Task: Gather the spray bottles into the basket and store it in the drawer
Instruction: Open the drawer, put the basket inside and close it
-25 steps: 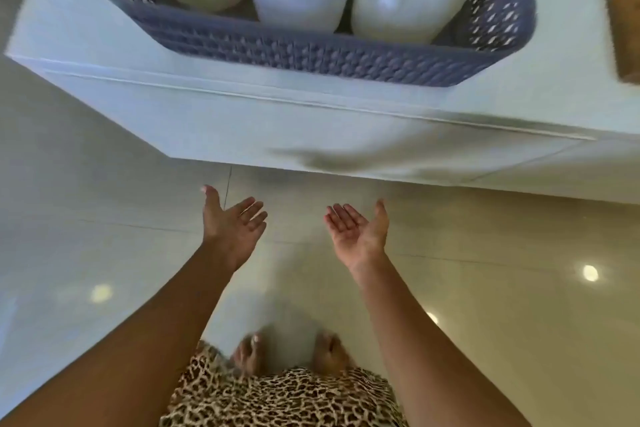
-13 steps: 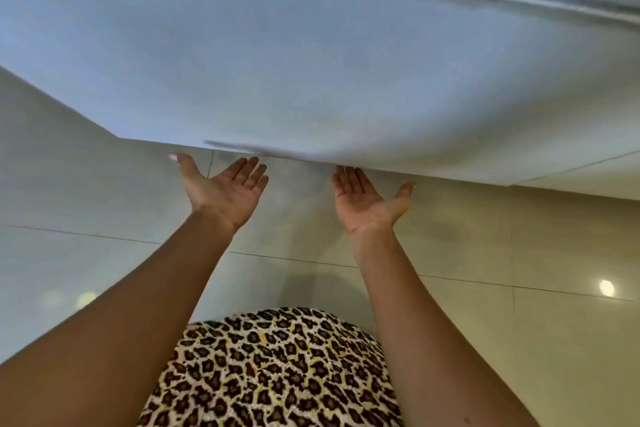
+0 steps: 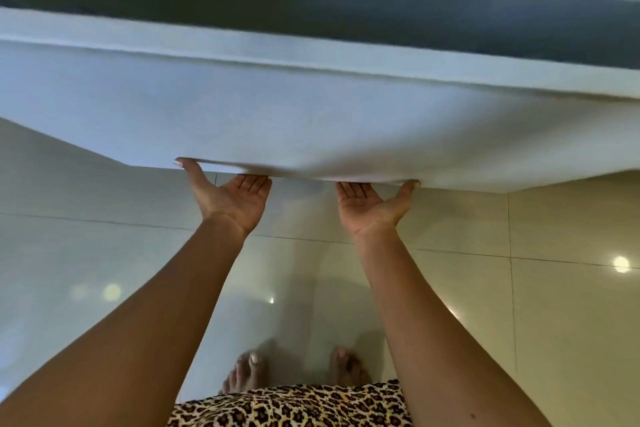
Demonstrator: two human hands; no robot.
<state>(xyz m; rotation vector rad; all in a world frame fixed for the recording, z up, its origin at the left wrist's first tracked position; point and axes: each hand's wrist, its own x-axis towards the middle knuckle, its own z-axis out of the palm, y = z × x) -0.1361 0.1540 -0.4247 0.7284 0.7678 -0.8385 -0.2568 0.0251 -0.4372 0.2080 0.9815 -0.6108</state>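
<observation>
The white drawer front [image 3: 311,114] fills the upper half of the head view. A dark gap [image 3: 311,0] shows above its top edge, under the white top of the cabinet. My left hand [image 3: 230,199] is palm up at the drawer's lower edge, fingers hooked under it and hidden, thumb against the front. My right hand [image 3: 367,203] holds the same lower edge a little to the right in the same way. The basket and the spray bottles are out of view.
A glossy tiled floor [image 3: 571,236] lies below the drawer. My bare feet [image 3: 249,374] stand close in front of it, under a leopard-print garment [image 3: 294,406].
The view dropped from the basket on the cabinet top to the drawer front. Both hands rose from mid-air to the drawer's lower edge and took hold; a dark gap has appeared above the drawer.
</observation>
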